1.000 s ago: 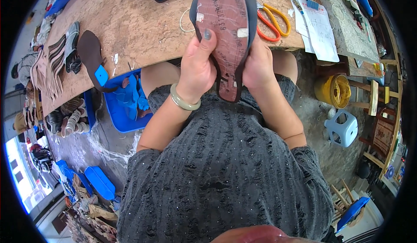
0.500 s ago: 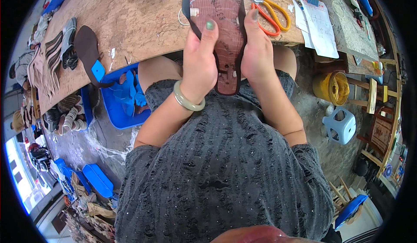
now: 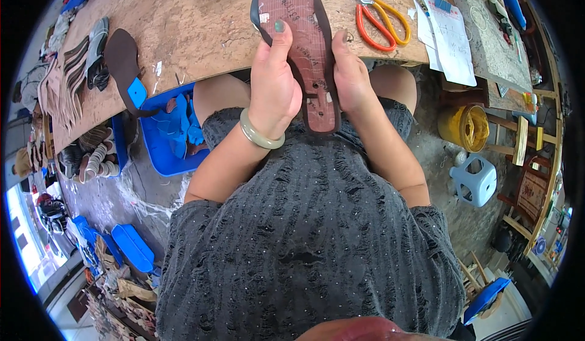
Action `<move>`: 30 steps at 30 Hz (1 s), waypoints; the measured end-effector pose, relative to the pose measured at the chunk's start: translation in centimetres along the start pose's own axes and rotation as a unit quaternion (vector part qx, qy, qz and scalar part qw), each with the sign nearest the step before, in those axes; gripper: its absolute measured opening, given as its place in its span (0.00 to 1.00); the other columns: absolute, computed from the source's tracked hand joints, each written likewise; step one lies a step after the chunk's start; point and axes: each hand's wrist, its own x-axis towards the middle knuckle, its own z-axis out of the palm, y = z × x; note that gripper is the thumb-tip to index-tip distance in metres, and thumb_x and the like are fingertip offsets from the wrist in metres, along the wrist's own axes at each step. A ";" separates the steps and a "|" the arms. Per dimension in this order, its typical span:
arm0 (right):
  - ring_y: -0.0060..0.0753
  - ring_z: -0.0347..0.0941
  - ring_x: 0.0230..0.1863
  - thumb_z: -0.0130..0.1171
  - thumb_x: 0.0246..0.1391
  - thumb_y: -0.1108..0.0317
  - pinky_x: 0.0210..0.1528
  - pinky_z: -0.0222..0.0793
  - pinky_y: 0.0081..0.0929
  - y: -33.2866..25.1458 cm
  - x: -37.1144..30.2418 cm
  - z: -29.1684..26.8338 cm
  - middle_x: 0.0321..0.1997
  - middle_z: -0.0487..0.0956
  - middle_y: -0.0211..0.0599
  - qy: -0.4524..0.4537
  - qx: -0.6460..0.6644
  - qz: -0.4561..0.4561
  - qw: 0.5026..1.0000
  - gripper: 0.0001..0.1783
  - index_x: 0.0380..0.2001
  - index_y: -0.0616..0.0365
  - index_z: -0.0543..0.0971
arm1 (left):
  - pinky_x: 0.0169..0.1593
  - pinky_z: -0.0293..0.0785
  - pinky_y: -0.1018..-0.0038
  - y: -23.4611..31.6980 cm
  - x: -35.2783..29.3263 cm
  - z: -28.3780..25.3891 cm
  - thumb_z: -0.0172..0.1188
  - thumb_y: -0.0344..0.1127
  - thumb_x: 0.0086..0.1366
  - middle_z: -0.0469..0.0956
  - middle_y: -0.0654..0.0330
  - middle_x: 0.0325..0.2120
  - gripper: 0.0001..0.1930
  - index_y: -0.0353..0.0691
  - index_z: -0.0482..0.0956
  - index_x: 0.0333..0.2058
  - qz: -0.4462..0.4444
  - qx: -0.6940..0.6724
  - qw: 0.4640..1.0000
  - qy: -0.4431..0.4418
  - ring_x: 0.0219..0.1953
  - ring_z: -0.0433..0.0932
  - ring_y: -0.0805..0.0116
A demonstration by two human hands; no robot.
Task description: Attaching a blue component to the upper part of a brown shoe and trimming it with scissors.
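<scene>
A reddish-brown shoe insole with a dark edge [image 3: 303, 49] is upright between my hands, its narrow heel end toward my lap. Dark holes and a slot show near that end. My left hand [image 3: 274, 85] is closed around its left edge, thumb lying on the face. Along the opposite edge my right hand [image 3: 354, 79] grips it too, thumb pointing up and fingers mostly hidden behind. Just beyond the right hand lie scissors [image 3: 382, 21] with one red and one yellow handle loop.
On the worktable [image 3: 201, 27], a dark insole with a blue patch [image 3: 124, 58] lies left, beside a stack of tan strips [image 3: 61, 88]. A blue bin [image 3: 159, 152] holds blue pieces below. Papers [image 3: 450, 49] lie right, above a yellow bucket [image 3: 457, 128] and light-blue stool [image 3: 475, 179].
Both hands have shifted slightly left with the insole, which is now tilted more to the left at its top. The grip looks the same.
</scene>
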 end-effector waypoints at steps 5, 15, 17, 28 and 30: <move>0.29 0.69 0.50 0.42 0.65 0.55 0.54 0.63 0.25 1.6 1.4 -1.4 0.51 0.73 0.40 -0.067 -0.247 -0.123 0.959 0.25 0.55 0.66 0.66 | 0.53 0.68 0.69 -0.2 0.8 -1.6 0.49 0.42 0.69 0.74 0.58 0.46 0.18 0.34 0.69 0.50 -0.014 -0.001 0.999 0.041 0.48 0.73 0.67; 0.37 0.62 0.61 0.54 0.57 0.62 0.55 0.67 0.33 1.5 -0.4 -1.6 0.65 0.58 0.47 -0.197 0.098 0.021 0.975 0.43 0.67 0.60 0.42 | 0.55 0.66 0.65 1.7 2.7 -3.1 0.47 0.44 0.69 0.73 0.59 0.47 0.19 0.37 0.68 0.51 -0.060 -0.051 0.997 0.013 0.49 0.71 0.66; 0.34 0.67 0.56 0.57 0.55 0.59 0.45 0.73 0.32 1.4 -1.1 -2.2 0.62 0.62 0.46 -0.168 0.060 0.049 0.983 0.43 0.66 0.60 0.48 | 0.56 0.66 0.64 1.6 3.3 -3.9 0.45 0.48 0.69 0.72 0.57 0.48 0.23 0.36 0.64 0.54 -0.061 -0.043 0.997 -0.028 0.50 0.71 0.64; 0.49 0.67 0.48 0.66 0.38 0.70 0.49 0.66 0.36 -0.4 0.4 -1.4 0.47 0.69 0.47 -0.001 -0.620 -0.332 0.712 0.30 0.50 0.55 0.73 | 0.61 0.59 0.69 1.9 -1.0 -4.6 0.47 0.50 0.68 0.62 0.56 0.57 0.33 0.35 0.49 0.63 -0.176 0.127 0.961 -0.174 0.59 0.62 0.66; 0.48 0.68 0.46 0.68 0.35 0.70 0.47 0.67 0.38 0.0 0.6 -0.9 0.47 0.70 0.45 -0.038 -0.637 -0.386 0.667 0.29 0.47 0.52 0.75 | 0.61 0.59 0.69 2.2 -0.7 -4.9 0.48 0.48 0.68 0.62 0.57 0.57 0.33 0.35 0.50 0.63 -0.183 0.125 0.963 -0.153 0.59 0.62 0.66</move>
